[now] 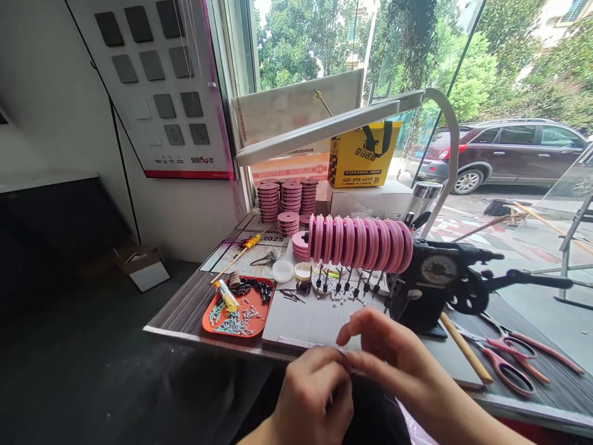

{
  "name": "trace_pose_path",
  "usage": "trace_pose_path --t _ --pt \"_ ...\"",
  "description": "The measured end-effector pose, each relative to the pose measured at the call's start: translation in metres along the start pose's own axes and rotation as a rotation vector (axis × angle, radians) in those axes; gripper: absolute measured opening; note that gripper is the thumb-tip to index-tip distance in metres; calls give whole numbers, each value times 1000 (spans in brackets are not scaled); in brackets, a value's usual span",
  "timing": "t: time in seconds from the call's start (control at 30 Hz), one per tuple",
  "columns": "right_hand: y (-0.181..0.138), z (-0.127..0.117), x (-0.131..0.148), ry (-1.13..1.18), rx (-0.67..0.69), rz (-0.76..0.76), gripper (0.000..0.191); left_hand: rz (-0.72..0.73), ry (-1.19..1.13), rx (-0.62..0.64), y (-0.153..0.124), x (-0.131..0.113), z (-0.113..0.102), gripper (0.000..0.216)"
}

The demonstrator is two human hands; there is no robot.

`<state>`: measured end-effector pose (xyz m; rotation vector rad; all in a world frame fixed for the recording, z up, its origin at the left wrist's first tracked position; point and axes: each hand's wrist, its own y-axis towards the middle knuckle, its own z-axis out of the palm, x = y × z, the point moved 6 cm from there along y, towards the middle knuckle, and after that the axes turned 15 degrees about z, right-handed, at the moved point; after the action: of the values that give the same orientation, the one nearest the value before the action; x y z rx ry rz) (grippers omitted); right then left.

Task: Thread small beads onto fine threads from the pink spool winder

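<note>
My left hand [319, 392] is closed, its thumb and fingers pinched together just in front of the table edge. What it pinches is too fine to make out; faint thin strands show near the fingertips. My right hand [396, 352] meets it from the right, thumb tip close to the left fingertips and index finger arched apart from the thumb. Beyond both hands, a row of pink spools [359, 244] sits on a black hand-cranked winder [435, 278]. Dark weights [347, 285] hang below the spools. White beads [345, 298] lie on the light board [296, 324].
An orange tray [210, 324] of small parts stands left, behind it a yellow-handled stick [250, 243]. Pink spool stacks [291, 196] and a yellow bag [361, 157] are at the back. Scissors [509, 371] and a wooden stick [466, 349] lie right. A lamp arm [324, 128] hangs overhead.
</note>
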<state>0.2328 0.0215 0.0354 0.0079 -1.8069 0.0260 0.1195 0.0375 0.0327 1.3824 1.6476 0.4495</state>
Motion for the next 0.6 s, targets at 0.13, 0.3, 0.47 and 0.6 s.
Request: trace_pose_path --t 0.13,0.3,0.47,0.6 --pt "-31 21 12 -777 -131 -650 21 -899 -741 -43 -25 33 23 5" --pt "-46 37 6 -1075 -234 -940 38 -1182 -1142 -40 -36 33 41 6" --pt "-44 33 12 -954 -216 -925 39 -1063 -933 0 -31 32 31 1" --pt "-23 16 17 -497 -93 -489 28 -456 -203 69 -13 20 8 10"
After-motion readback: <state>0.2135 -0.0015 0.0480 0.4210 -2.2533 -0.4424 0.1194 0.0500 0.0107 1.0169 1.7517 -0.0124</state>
